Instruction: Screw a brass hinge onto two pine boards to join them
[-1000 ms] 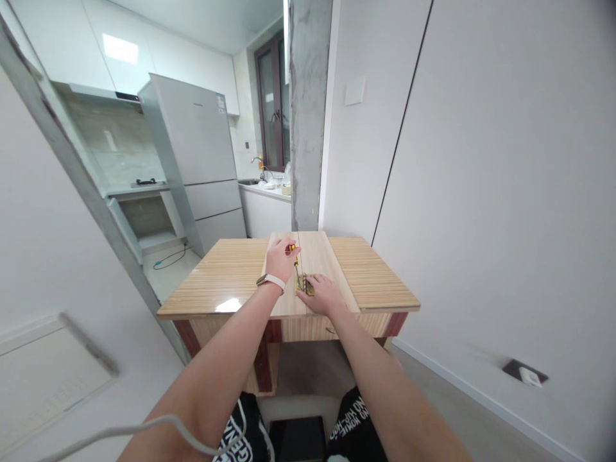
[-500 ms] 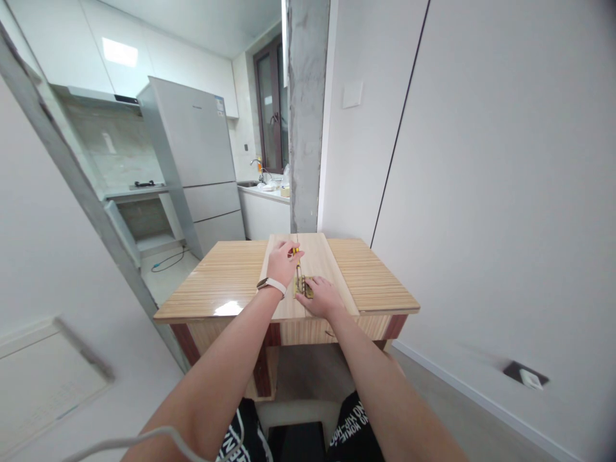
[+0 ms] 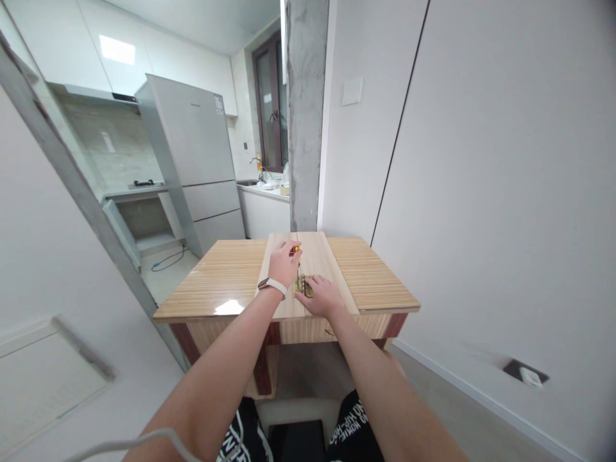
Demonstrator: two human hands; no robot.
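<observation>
My left hand (image 3: 283,263), with a light-banded watch on its wrist, is closed on a screwdriver (image 3: 296,249) with a yellow and dark red handle. The screwdriver stands upright, its shaft reaching down to a brass-coloured hinge (image 3: 302,286). That hinge lies across the seam between two pale wooden boards (image 3: 315,253) set side by side on the table. My right hand (image 3: 323,297) holds the hinge down from the right, thumb at its near edge and fingers over its right leaf. The screwdriver tip and any screw are too small to make out.
The wood-grain table (image 3: 226,276) has a drawer front (image 3: 308,332) below its near edge. A wall (image 3: 481,192) rises on the right, and a concrete pillar (image 3: 306,128) stands behind. A fridge (image 3: 202,141) is at the back left. A pale cable (image 3: 144,438) crosses my left forearm.
The handle has shifted slightly in my left fingers, which look a little more curled around it. My right hand and the hinge stay in place.
</observation>
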